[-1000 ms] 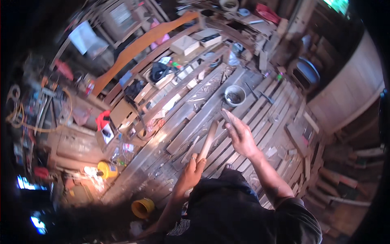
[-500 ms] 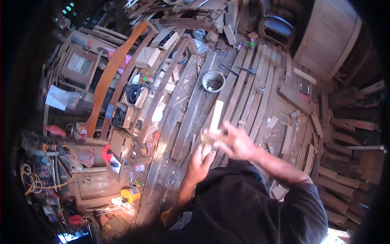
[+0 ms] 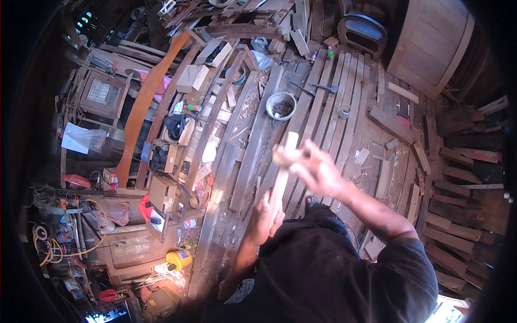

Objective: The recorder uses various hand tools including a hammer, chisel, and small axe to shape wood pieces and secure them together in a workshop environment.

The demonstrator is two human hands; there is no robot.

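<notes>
Gripping the lower end of a pale wooden stick (image 3: 282, 171), our left hand (image 3: 265, 218) is closing fully round it and holding it upright over the plank floor (image 3: 344, 86). Our right hand (image 3: 318, 168) is working at the stick's upper half, fingers curled round a small brownish pad (image 3: 282, 156) pressed to the wood; it looks like an abrasive block or rag, but motion blur is keeping us from telling which.

To do this well, we judge that we should be keeping the left grip firm and low, so the stick is not twisting, and running the right hand along the grain in long even strokes rather than short dabs.

A grey bowl (image 3: 281, 105) is sitting on the planks well beyond the stick, with a hammer (image 3: 318, 87) further off. Our own dark shirt is hiding the stick's bottom end and our feet. The right fingertips are smeared, and the stick's far face is turned away from us.
</notes>
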